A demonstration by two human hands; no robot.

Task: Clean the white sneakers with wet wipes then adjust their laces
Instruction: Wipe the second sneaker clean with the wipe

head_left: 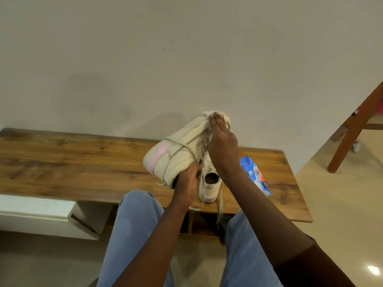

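White sneaker (182, 150) is held up over the bench (62, 162). The left grip (186, 181) curls round its collar and the right grip (221, 146) pinches a wipe (205, 115) against the toe. The loose laces (220, 204) could snag, I think, and drag the second sneaker (209, 187) off the bench. I count two sneakers, one wipe and one blue wipes pack (256, 175).

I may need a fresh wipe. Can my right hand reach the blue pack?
Probably yes: the blue plastic wipes pack lies uncovered on the wooden bench beside the right forearm; the right hand holds a white wipe.
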